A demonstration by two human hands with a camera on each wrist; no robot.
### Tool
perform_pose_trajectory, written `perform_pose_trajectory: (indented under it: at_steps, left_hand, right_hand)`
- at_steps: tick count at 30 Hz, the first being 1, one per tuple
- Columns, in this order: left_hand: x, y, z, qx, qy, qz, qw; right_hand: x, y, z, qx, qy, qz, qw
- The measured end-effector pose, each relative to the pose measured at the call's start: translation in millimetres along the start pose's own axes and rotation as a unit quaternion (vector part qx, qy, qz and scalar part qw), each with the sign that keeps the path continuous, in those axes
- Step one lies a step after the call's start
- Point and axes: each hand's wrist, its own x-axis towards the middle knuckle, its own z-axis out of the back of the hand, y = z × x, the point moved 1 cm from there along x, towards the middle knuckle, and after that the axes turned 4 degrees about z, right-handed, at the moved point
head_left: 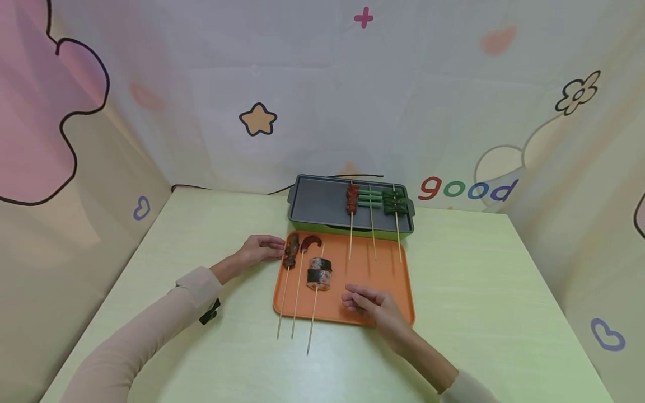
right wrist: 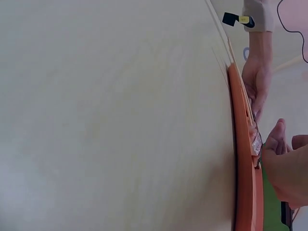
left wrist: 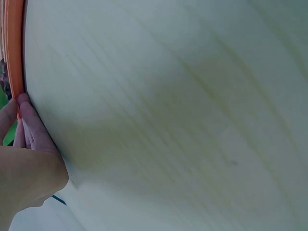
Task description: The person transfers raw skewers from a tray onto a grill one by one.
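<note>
An orange tray (head_left: 365, 280) lies on the table with three skewers over its left part, their sticks reaching past the front edge. One carries brown mushroom-like pieces (head_left: 290, 250), one a curled dark red piece (head_left: 311, 242), one two black-and-white rolls (head_left: 319, 273). At the tray's left rim, my left hand (head_left: 259, 250) pinches the edge; in the left wrist view its thumb (left wrist: 7, 115) and fingers lie on either side of the rim. My right hand (head_left: 378, 309) hovers above the tray's front right part, fingers loosely bent, holding nothing.
Behind the tray stands a green grill (head_left: 327, 229) with a grey top plate (head_left: 317, 204). On its right half lie a red skewer (head_left: 351, 200), a green-stick skewer (head_left: 370, 198) and a dark green leafy one (head_left: 395, 202), their sticks jutting out over the tray. A printed curtain (head_left: 312, 84) hangs behind.
</note>
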Motion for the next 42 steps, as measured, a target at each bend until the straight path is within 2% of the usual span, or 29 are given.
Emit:
perform_pose_trajectory:
  at_steps: [8, 13, 17, 23, 29, 36, 39, 42]
  left_hand:
    - [-1.1, 0.5, 1.2, 0.013, -0.012, 0.009, 0.9998]
    - [-1.7, 0.4, 2.3, 0.019, -0.016, 0.009, 0.9997]
    - [-1.7, 0.7, 2.9, 0.018, -0.017, 0.01, 0.9996]
    - [-3.1, 0.8, 3.3, 0.006, -0.012, 0.004, 0.9999]
    - [-6.6, -0.2, 4.0, 0.002, -0.009, 0.001, 1.0]
    - [-9.9, -1.9, 4.1, 0.019, 0.003, 0.004, 0.9998]
    - [-13.7, -3.5, 2.4, 0.029, 0.02, 0.006, 0.9994]
    - [-20.4, -4.2, 1.3, 0.041, 0.036, 0.012, 0.9985]
  right_hand:
    - [-14.2, -8.8, -7.9, 0.011, 0.062, -0.017, 0.998]
    - [-17.0, -10.7, -4.9, 0.006, 0.073, -0.014, 0.997]
    - [-18.1, -5.2, 7.5, -0.018, 0.074, -0.01, 0.997]
    - [-15.8, 16.1, 49.8, -0.081, 0.081, -0.018, 0.993]
    - [-5.7, 30.8, 106.1, -0.136, 0.066, 0.015, 0.988]
    - [5.8, 24.0, 151.9, -0.144, 0.013, 0.025, 0.989]
    - [9.5, 17.5, 164.0, -0.123, -0.01, 0.023, 0.992]
    - [14.3, 12.1, 171.5, -0.109, -0.015, 0.031, 0.993]
